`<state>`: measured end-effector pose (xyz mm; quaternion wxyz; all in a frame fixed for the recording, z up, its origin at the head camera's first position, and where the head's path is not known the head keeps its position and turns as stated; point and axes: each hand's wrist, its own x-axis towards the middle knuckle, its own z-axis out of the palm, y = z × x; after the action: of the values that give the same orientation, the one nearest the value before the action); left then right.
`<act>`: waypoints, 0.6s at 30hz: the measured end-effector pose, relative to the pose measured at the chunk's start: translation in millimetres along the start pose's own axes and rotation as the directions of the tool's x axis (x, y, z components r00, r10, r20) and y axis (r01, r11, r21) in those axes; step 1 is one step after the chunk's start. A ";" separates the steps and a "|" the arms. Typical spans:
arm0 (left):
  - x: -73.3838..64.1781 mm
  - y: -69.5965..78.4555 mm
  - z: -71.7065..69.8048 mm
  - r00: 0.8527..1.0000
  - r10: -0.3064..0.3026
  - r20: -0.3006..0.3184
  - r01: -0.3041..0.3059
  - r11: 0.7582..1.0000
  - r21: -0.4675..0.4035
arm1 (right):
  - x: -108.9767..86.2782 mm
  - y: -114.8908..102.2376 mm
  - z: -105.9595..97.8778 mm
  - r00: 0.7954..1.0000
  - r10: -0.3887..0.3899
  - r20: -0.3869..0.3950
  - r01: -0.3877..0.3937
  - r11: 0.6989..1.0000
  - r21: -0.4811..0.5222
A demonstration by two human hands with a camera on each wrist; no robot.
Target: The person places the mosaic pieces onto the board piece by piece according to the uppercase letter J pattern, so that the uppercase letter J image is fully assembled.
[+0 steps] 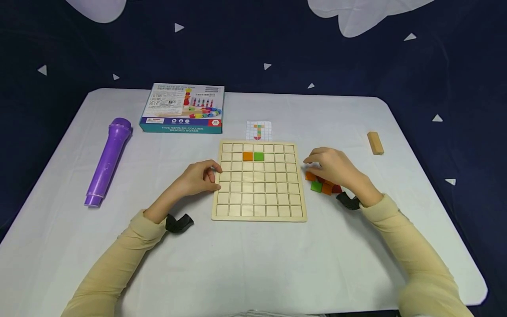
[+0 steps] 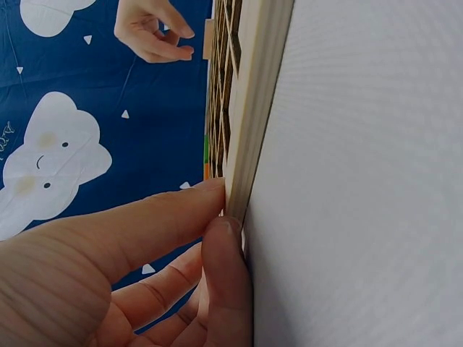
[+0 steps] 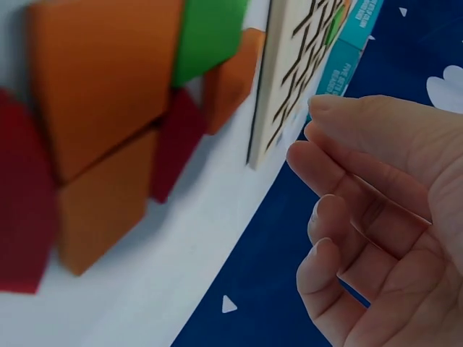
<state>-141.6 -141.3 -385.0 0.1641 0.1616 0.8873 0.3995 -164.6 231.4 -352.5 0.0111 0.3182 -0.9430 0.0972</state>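
Note:
A square wooden grid board lies on the table, with an orange tile and a green tile side by side in its second row. My left hand holds the board's left edge; in the left wrist view its fingertips touch the rim. To the right of the board, my right hand hovers over a loose cluster of red, orange and green tiles. Its fingers are loosely bent, and nothing shows between them in the right wrist view. The hand partly hides the cluster in the head view.
A small pattern card with a coloured shape lies just behind the board. A box with printed pictures stands back left, a purple tube lies far left, and a wooden block rests at the right.

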 end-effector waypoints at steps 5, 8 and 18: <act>0.0 0.1 0.0 1.000 0.001 -0.001 -0.001 1.000 0.006 | -7.0 4.1 2.8 1.000 -0.005 -0.012 0.005 1.000 0.004; -0.3 0.5 -0.2 1.000 0.004 -0.004 -0.004 1.000 0.009 | -10.0 6.3 4.3 1.000 -0.008 -0.013 0.008 1.000 0.011; -0.4 -0.2 -0.2 1.000 0.007 0.000 -0.007 1.000 -0.003 | -17.7 9.7 5.8 1.000 -0.005 0.018 0.005 1.000 0.024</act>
<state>-141.3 -141.8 -384.9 0.1631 0.1645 0.8861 0.4014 -156.1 248.5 -361.4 -0.0009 0.3215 -0.9410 0.1057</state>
